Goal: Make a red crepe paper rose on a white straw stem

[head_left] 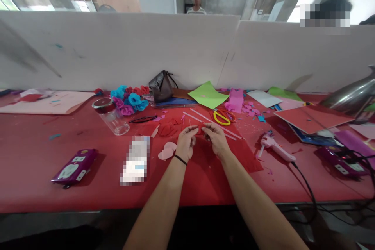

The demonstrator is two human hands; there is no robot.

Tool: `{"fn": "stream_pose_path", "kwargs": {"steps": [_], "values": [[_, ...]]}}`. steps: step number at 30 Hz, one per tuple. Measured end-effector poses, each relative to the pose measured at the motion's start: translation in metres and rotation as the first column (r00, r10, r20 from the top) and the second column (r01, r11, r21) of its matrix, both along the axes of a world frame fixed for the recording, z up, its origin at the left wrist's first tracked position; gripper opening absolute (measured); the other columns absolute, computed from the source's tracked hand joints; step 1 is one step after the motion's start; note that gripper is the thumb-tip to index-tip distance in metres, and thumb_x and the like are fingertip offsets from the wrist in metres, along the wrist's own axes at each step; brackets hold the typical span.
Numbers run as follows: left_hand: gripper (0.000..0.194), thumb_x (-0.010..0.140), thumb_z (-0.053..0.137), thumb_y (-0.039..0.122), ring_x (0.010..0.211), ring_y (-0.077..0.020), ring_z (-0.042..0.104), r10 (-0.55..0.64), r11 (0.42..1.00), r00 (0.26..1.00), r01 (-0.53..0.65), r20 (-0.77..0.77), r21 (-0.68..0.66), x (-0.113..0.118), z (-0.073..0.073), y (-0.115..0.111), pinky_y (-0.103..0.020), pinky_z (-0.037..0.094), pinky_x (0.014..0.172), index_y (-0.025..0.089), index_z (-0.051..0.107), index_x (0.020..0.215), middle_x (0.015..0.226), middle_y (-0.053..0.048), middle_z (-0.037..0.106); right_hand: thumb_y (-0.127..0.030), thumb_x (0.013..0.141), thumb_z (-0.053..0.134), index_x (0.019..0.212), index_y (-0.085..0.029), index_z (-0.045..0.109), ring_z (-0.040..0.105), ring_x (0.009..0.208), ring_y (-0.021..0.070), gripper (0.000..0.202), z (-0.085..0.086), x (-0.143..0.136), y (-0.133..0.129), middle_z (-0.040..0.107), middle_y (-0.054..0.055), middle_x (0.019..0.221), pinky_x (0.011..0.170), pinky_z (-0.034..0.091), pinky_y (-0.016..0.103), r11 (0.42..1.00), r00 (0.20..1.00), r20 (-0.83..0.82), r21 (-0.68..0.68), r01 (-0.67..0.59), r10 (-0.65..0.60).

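Bare forearms end in hands pinching red paper; labels on purple pouch too blurred

no text can be read. the white patches on the leftmost purple case are too blurred to tell.

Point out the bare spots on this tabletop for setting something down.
Bare red tabletop shows left of the leftmost purple case, and between that case and the pixelated item. It is crowded along the back, with paper flowers, a dark pouch and a green sheet, and around the left hand and right hand.
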State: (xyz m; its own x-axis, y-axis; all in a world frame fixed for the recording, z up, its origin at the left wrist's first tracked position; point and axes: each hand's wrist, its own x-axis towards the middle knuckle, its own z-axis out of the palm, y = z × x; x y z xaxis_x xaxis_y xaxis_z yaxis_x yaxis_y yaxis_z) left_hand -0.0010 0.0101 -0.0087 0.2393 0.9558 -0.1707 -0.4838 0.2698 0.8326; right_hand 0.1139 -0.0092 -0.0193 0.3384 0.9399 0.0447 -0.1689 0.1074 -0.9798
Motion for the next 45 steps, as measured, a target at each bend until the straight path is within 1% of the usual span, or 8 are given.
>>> {"fn": "stream_pose_path", "kwargs": {"steps": [6, 12, 17, 25, 31, 39, 42, 45], "values": [[0.035, 0.046, 0.082, 0.034, 0.034, -0.0002, 0.023, -0.066, 0.998, 0.995, 0.067, -0.076, 0.019, -0.002, -0.002, 0.002, -0.020, 0.011, 0.038, 0.012, 0.064, 0.067, 0.040, 0.009, 0.041, -0.028, 0.064, 0.064, 0.088, -0.021, 0.056, 0.046, 0.051, 0.0092, 0.026, 0.000, 0.007, -0.004, 0.053, -0.008, 0.059, 0.053, 0.035, 0.023, 0.989, 0.954, 0.269, 0.032, -0.145, 0.131], [0.033, 0.046, 0.083, 0.030, 0.036, 0.0003, 0.027, -0.080, 0.995, 0.994, 0.084, -0.075, 0.058, -0.003, 0.000, -0.002, -0.019, 0.014, 0.038, 0.012, 0.062, 0.064, 0.047, 0.007, 0.048, -0.026, 0.067, 0.061, 0.104, -0.021, 0.052, 0.055, 0.063, 0.0135, 0.038, -0.001, 0.007, -0.017, 0.058, -0.004, 0.068, 0.061, 0.041, 0.027, 0.991, 0.891, 0.447, 0.068, -0.118, 0.076], [0.031, 0.045, 0.083, 0.026, 0.036, 0.0005, 0.028, -0.114, 0.992, 0.989, 0.118, -0.092, 0.039, -0.003, 0.001, -0.005, -0.018, 0.015, 0.037, 0.012, 0.061, 0.062, 0.047, 0.006, 0.047, -0.026, 0.070, 0.059, 0.105, -0.022, 0.052, 0.051, 0.052, 0.0119, 0.035, -0.004, 0.013, -0.030, 0.050, -0.008, 0.057, 0.054, 0.039, 0.026, 0.995, 0.896, 0.440, 0.048, -0.087, 0.057], [0.030, 0.045, 0.082, 0.018, 0.037, 0.0013, 0.029, -0.194, 0.981, 0.975, 0.196, -0.106, 0.010, -0.003, -0.001, -0.004, -0.017, 0.015, 0.037, 0.012, 0.064, 0.068, 0.054, 0.004, 0.054, -0.030, 0.071, 0.059, 0.104, -0.021, 0.052, 0.056, 0.054, 0.0132, 0.035, -0.006, 0.025, -0.039, 0.057, -0.006, 0.060, 0.057, 0.042, 0.028, 0.999, 0.916, 0.401, 0.035, -0.030, 0.014], [0.036, 0.047, 0.083, 0.026, 0.036, 0.0020, 0.025, -0.262, 0.963, 0.954, 0.268, -0.146, 0.022, -0.004, -0.002, -0.005, -0.018, 0.013, 0.037, 0.012, 0.068, 0.076, 0.053, 0.005, 0.051, -0.028, 0.069, 0.059, 0.099, -0.021, 0.054, 0.054, 0.054, 0.0130, 0.031, -0.012, 0.021, -0.040, 0.058, -0.005, 0.060, 0.057, 0.042, 0.028, 0.999, 0.905, 0.425, 0.051, -0.008, -0.015], [0.033, 0.043, 0.084, 0.028, 0.038, 0.0000, 0.030, -0.210, 0.974, 0.961, 0.222, -0.181, 0.049, -0.002, -0.009, -0.003, -0.018, 0.016, 0.038, 0.013, 0.062, 0.063, 0.053, 0.005, 0.050, -0.031, 0.071, 0.061, 0.100, -0.021, 0.057, 0.057, 0.060, 0.0142, 0.030, -0.012, 0.015, -0.043, 0.062, -0.002, 0.068, 0.060, 0.044, 0.028, 0.995, 0.915, 0.400, 0.095, 0.024, -0.060], [0.028, 0.049, 0.081, 0.028, 0.040, -0.0013, 0.029, -0.207, 0.967, 0.948, 0.236, -0.244, 0.099, -0.002, -0.009, -0.005, -0.019, 0.017, 0.039, 0.013, 0.065, 0.065, 0.055, 0.004, 0.053, -0.034, 0.070, 0.064, 0.097, -0.021, 0.060, 0.061, 0.071, 0.0169, 0.031, -0.019, 0.012, -0.040, 0.065, 0.002, 0.077, 0.068, 0.047, 0.030, 0.992, 0.914, 0.400, 0.124, 0.023, -0.071], [0.016, 0.065, 0.072, 0.028, 0.046, -0.0057, 0.037, -0.104, 0.956, 0.937, 0.186, -0.335, 0.225, -0.001, -0.009, -0.009, -0.019, 0.027, 0.043, 0.015, 0.069, 0.074, 0.058, 0.001, 0.056, -0.034, 0.068, 0.064, 0.090, -0.022, 0.064, 0.059, 0.067, 0.0177, 0.025, -0.024, 0.012, -0.037, 0.064, 0.001, 0.072, 0.067, 0.047, 0.032, 0.987, 0.912, 0.386, 0.129, 0.092, -0.135]]}}
